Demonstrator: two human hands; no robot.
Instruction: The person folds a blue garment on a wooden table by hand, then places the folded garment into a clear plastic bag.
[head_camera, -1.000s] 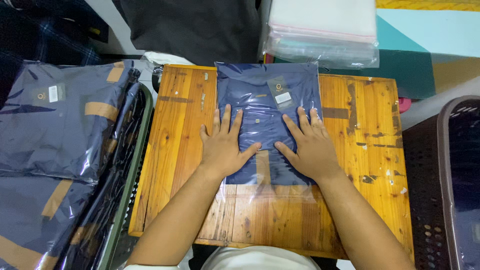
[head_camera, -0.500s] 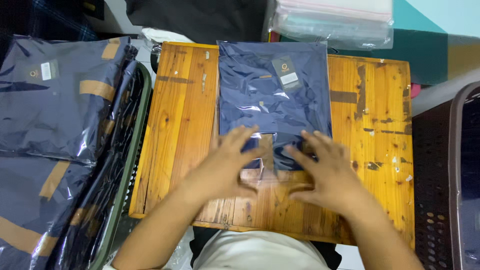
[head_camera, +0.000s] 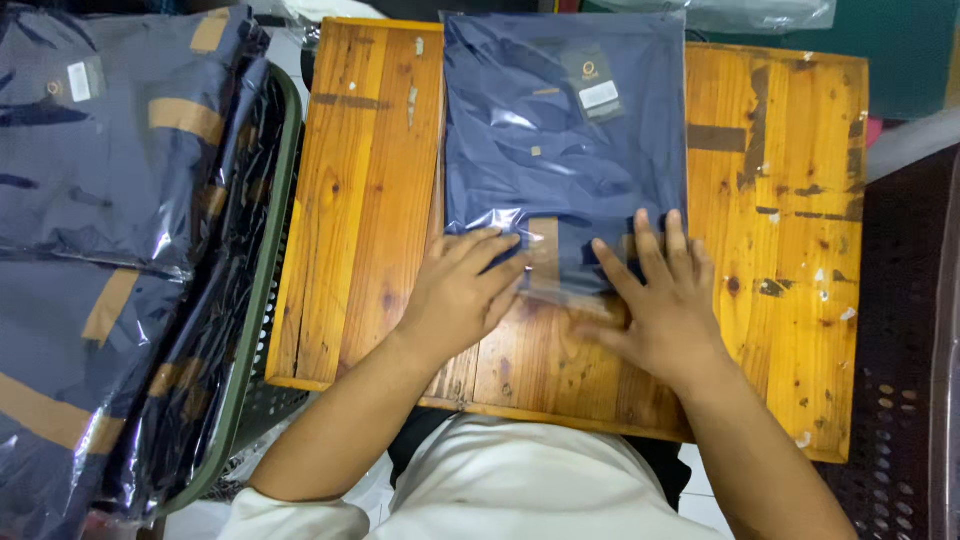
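A folded navy garment in a clear plastic bag (head_camera: 560, 140) lies on a small wooden table (head_camera: 360, 200), with a dark tag and white label near its top. My left hand (head_camera: 462, 295) rests on the bag's lower left corner, fingers pointing right. My right hand (head_camera: 660, 300) lies flat on the bag's lower right, pressing the loose plastic flap at the bottom edge against the wood. Neither hand grips anything; both press down with fingers spread.
Left of the table, a dark green wire basket (head_camera: 262, 290) holds a stack of bagged navy garments (head_camera: 100, 200) with tan stripes. A dark perforated plastic crate (head_camera: 905, 350) stands at the right. More clear bags (head_camera: 760, 12) lie beyond the table's far edge.
Both hands slid from the middle of the bag down to its bottom edge. They now sit on the plastic flap near the table's front.
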